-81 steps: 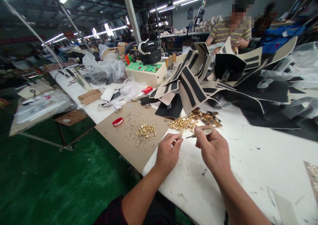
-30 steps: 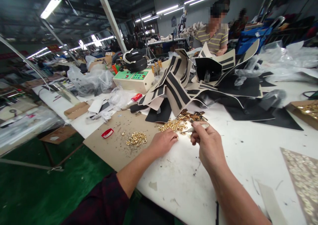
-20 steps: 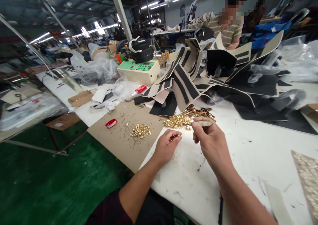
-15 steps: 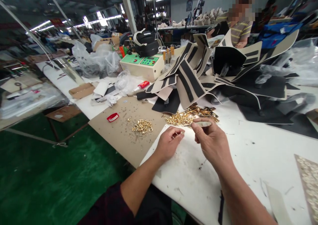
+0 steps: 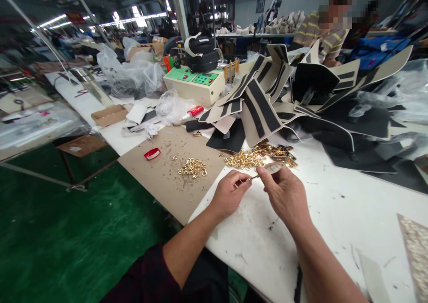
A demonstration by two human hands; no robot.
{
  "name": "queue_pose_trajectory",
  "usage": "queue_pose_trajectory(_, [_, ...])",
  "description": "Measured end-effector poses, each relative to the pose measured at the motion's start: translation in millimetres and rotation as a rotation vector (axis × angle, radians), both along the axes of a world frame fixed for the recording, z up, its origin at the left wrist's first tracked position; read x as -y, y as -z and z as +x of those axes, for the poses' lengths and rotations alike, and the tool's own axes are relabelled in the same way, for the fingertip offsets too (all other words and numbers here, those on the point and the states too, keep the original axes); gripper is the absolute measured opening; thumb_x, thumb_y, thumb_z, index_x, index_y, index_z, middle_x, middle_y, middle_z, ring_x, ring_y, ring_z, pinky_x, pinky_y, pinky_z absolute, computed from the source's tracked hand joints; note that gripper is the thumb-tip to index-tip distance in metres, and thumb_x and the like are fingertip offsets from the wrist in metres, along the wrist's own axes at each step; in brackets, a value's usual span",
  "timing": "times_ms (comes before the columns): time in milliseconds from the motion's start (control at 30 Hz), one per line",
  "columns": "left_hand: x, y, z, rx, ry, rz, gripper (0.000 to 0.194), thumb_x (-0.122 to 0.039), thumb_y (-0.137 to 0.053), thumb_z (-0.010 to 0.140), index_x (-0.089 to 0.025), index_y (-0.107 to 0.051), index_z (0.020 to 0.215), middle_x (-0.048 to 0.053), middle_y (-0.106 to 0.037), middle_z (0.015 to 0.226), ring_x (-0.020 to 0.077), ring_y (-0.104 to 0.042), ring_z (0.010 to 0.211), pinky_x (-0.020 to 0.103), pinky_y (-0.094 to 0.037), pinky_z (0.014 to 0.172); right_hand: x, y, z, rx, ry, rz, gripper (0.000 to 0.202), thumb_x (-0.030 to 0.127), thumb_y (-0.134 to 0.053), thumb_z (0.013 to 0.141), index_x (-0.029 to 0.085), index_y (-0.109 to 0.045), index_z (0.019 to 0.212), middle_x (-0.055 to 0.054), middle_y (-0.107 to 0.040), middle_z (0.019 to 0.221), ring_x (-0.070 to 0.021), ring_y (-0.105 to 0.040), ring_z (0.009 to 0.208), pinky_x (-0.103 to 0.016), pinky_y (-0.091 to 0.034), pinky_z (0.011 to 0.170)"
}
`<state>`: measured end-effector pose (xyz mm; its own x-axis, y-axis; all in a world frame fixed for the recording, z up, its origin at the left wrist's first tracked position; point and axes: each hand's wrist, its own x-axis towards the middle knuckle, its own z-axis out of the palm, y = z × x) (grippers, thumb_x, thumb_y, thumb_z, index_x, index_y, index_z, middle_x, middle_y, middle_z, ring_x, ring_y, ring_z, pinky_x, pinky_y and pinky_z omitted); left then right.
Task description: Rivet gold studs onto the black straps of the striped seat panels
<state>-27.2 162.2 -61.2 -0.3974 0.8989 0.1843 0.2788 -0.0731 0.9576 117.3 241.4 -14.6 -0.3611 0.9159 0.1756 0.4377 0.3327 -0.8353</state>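
My left hand [image 5: 229, 196] pinches a small gold metal buckle between thumb and forefinger, just above the white table [image 5: 334, 213]. My right hand [image 5: 287, 196] grips a small pale-handled tool [image 5: 272, 169] whose metal tip meets that buckle. A large heap of gold buckles [image 5: 257, 156] lies just beyond both hands. A smaller heap of gold buckles [image 5: 193, 168] rests on the brown cardboard sheet [image 5: 174, 169] to the left.
Beige and black leather panels [image 5: 261, 106] pile up behind the heap. A beige machine with a green panel [image 5: 197, 82] stands further back. A red clip [image 5: 152, 154] and a glue tube [image 5: 192, 113] lie left. Another person in a striped shirt [image 5: 326, 39] works opposite. The green floor [image 5: 67, 240] drops off left.
My left hand reached into the big heap, came back with a buckle, and the tool tip in my right hand has closed onto it.
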Motion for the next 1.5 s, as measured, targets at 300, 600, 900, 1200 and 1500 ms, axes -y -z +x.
queue_pose_trajectory(300, [-0.1,-1.3,0.8,-0.032,-0.001,-0.005,0.009,-0.022,-0.069,0.092,-0.02,-0.076,0.098,0.004,-0.069,0.096,0.0177,-0.063,0.09,0.029,-0.048,0.08,-0.1,-0.3,-0.1,0.002,-0.01,0.017,0.045,0.067,-0.062,0.093,0.024,-0.061,0.08,0.001,-0.066,0.063,-0.0185,-0.061,0.056,-0.031,-0.041,0.06])
queue_pose_trajectory(600, [0.8,-1.5,1.2,-0.053,0.0,-0.004,0.009,-0.021,-0.069,0.092,-0.02,-0.076,0.098,0.003,-0.069,0.096,0.0178,-0.063,0.09,0.029,-0.048,0.08,-0.2,2.0,-1.0,0.017,-0.028,0.0,0.046,0.069,-0.059,0.093,0.024,-0.061,0.083,0.001,-0.066,0.064,-0.0188,-0.06,0.057,-0.031,-0.041,0.059])
queue_pose_trajectory(900, [0.2,0.0,0.0,-0.084,0.008,-0.001,0.009,-0.022,-0.069,0.093,-0.02,-0.076,0.098,0.003,-0.068,0.095,0.0176,-0.063,0.09,0.029,-0.047,0.079,-0.1,1.1,-1.5,0.043,-0.027,0.025,0.049,0.072,-0.057,0.093,0.024,-0.06,0.082,0.0,-0.066,0.065,-0.0192,-0.06,0.058,-0.03,-0.041,0.059])
queue_pose_trajectory(1200, [0.2,-0.3,1.0,-0.081,-0.001,0.001,0.009,-0.023,-0.068,0.093,-0.02,-0.075,0.097,0.003,-0.069,0.096,0.018,-0.063,0.09,0.029,-0.048,0.079,0.2,1.1,-0.8,0.054,-0.031,0.048,0.048,0.071,-0.056,0.094,0.025,-0.06,0.082,0.0,-0.066,0.065,-0.0195,-0.059,0.058,-0.031,-0.04,0.059])
queue_pose_trajectory(1500, [1.1,-2.3,0.8,-0.065,-0.018,-0.006,0.009,-0.022,-0.068,0.092,-0.02,-0.076,0.096,0.004,-0.069,0.096,0.0177,-0.064,0.089,0.03,-0.05,0.082,-0.2,-6.3,3.2,-0.015,0.031,0.032,0.048,0.07,-0.061,0.093,0.024,-0.063,0.081,-0.001,-0.067,0.062,-0.0203,-0.062,0.058,-0.031,-0.041,0.059])
